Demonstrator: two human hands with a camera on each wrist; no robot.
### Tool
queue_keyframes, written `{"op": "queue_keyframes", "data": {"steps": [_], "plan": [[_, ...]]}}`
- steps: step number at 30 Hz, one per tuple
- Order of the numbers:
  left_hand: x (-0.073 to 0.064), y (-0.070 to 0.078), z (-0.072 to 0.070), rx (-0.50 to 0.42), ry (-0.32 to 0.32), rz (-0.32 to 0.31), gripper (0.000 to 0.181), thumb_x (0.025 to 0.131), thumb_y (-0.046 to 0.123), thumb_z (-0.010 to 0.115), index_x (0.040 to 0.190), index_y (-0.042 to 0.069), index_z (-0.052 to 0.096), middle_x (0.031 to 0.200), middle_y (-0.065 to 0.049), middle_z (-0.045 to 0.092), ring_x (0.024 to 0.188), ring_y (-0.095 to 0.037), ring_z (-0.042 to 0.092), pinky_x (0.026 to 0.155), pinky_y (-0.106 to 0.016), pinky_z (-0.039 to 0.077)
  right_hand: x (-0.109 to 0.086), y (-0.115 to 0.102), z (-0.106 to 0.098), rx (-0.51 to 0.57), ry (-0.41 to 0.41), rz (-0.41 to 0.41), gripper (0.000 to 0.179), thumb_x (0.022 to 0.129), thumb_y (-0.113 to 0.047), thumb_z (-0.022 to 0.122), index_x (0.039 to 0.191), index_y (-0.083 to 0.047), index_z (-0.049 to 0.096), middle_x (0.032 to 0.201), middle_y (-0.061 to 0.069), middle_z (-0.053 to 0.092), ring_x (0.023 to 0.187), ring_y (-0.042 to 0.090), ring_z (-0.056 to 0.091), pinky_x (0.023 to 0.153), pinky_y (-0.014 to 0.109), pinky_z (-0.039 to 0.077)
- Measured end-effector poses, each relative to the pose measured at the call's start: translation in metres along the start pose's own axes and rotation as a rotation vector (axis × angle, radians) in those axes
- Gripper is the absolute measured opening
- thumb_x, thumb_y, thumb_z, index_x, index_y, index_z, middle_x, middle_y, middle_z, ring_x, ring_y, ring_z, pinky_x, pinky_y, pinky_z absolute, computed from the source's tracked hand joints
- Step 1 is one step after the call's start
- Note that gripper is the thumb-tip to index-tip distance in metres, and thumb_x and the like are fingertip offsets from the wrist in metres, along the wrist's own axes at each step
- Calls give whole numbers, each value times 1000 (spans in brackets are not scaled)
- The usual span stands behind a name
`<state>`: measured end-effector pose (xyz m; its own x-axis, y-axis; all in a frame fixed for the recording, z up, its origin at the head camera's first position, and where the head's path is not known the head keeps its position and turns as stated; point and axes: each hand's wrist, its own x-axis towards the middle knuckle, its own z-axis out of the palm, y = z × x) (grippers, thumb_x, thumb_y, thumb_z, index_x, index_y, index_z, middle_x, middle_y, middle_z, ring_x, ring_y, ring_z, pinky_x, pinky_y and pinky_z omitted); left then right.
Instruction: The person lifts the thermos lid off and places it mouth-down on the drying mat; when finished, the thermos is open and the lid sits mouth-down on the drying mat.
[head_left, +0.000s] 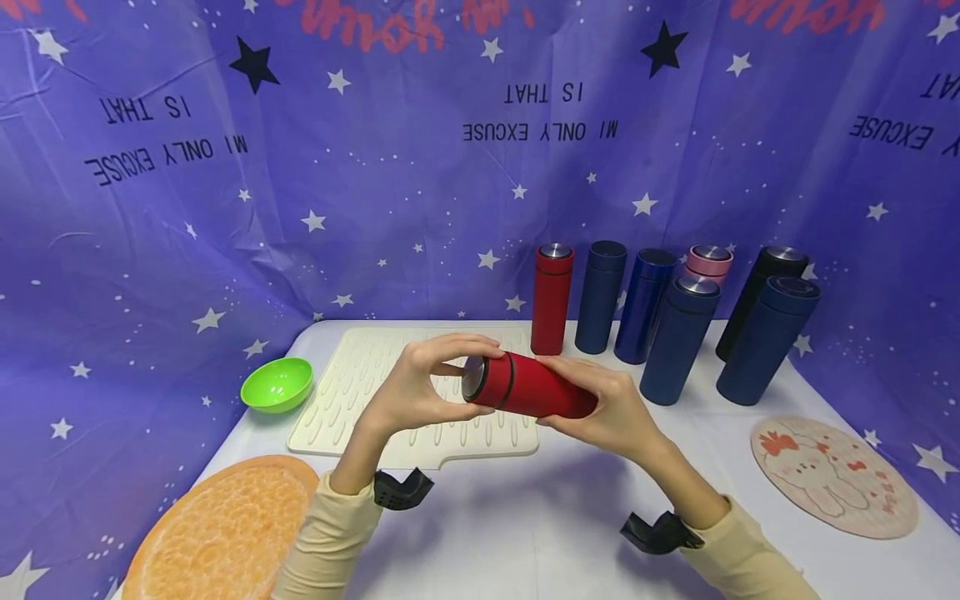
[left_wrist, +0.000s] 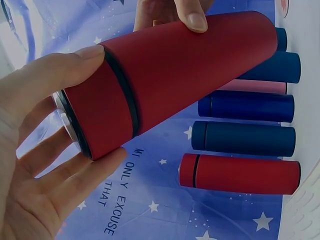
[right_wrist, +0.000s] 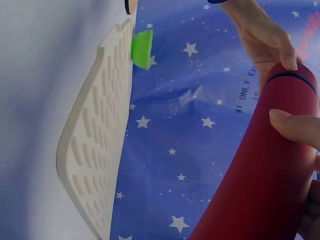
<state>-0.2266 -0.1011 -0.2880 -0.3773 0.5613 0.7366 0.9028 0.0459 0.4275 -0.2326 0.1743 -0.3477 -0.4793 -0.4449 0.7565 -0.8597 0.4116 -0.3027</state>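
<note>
Between both hands a red thermos flask (head_left: 536,385) is held in the air, tilted nearly level, its silver-topped lid toward the left. My left hand (head_left: 408,387) grips the lid end, thumb on one side and fingers on the other, as the left wrist view shows with the red lid (left_wrist: 102,107) and its dark ring. My right hand (head_left: 600,404) holds the body near the base. In the right wrist view the right thumb (right_wrist: 295,127) lies along the red body (right_wrist: 265,180). Below and behind the flask lies a cream drying mat (head_left: 360,375).
Several flasks stand at the back right, among them a red one (head_left: 551,300), a navy one (head_left: 678,342) and a black one (head_left: 750,300). A green bowl (head_left: 277,385) sits at left, an orange round mat (head_left: 225,533) at front left, a rabbit-print mat (head_left: 836,479) at right.
</note>
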Motion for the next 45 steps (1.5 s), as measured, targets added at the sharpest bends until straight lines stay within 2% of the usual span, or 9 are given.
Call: {"op": "queue_keyframes", "data": {"steps": [5, 9, 16, 19, 22, 33, 35, 39, 45], "plan": [[0, -1, 2, 3, 20, 16, 53, 60, -8, 86, 109, -6, 66, 113, -21, 65, 108, -26, 62, 71, -37, 59, -2, 3, 4, -19, 34, -44, 72, 62, -17, 91, 128, -9, 63, 122, 6, 66, 110, 27, 62, 94, 27, 49], [1, 0, 5, -3, 63, -21, 54, 60, -7, 86, 110, -8, 66, 111, -20, 66, 101, -26, 64, 69, -37, 59, -3, 4, 5, -62, 72, -80, 72, 62, -16, 90, 129, -7, 63, 124, 8, 64, 112, 29, 62, 96, 31, 48], [4, 7, 16, 14, 194, -314, 48, 70, 5, 85, 114, 0, 66, 98, -12, 68, 81, -27, 68, 61, -35, 59, -5, 1, 8, -244, 85, -108, 78, 61, -11, 89, 132, -4, 58, 126, 15, 62, 115, 34, 59, 90, 50, 50], [4, 9, 18, 7, 199, -369, 48, 72, 7, 84, 116, 3, 65, 96, -11, 67, 83, -28, 68, 63, -35, 59, -5, 0, 8, -259, 75, -100, 79, 61, -10, 89, 133, -5, 57, 126, 16, 61, 116, 34, 58, 89, 51, 50], [4, 8, 16, -1, 158, -338, 52, 72, 5, 84, 119, 2, 62, 104, -12, 65, 89, -27, 65, 70, -36, 59, -4, -1, 5, -251, 65, -89, 79, 61, -11, 90, 133, -6, 57, 127, 15, 61, 117, 32, 57, 89, 50, 51], [-3, -9, 11, 31, 1, -59, 63, 66, -1, 87, 123, -1, 59, 124, -15, 59, 116, -24, 55, 84, -36, 56, 0, -5, -12, -125, -43, 18, 75, 63, -19, 91, 131, -12, 61, 126, 7, 63, 114, 28, 60, 86, 44, 54], [-2, -6, 11, 10, -26, -32, 63, 65, -4, 86, 122, -3, 59, 125, -18, 58, 118, -26, 54, 85, -38, 56, 0, -4, -16, -83, -67, 25, 75, 62, -20, 92, 130, -13, 62, 124, 5, 64, 109, 26, 62, 82, 42, 57], [-6, -19, 13, 11, -70, -8, 64, 66, 1, 87, 124, 3, 60, 129, -13, 57, 121, -23, 53, 88, -33, 54, 0, -2, -20, -11, -100, 52, 74, 62, -25, 93, 129, -15, 63, 121, 1, 66, 104, 20, 64, 75, 36, 58], [-3, -14, 11, 1, -53, 13, 60, 65, -3, 86, 120, 0, 61, 127, -15, 58, 119, -25, 55, 88, -32, 54, 1, -1, -18, 11, -93, 34, 73, 63, -23, 92, 129, -13, 63, 119, 2, 67, 104, 20, 64, 77, 33, 57]]}}
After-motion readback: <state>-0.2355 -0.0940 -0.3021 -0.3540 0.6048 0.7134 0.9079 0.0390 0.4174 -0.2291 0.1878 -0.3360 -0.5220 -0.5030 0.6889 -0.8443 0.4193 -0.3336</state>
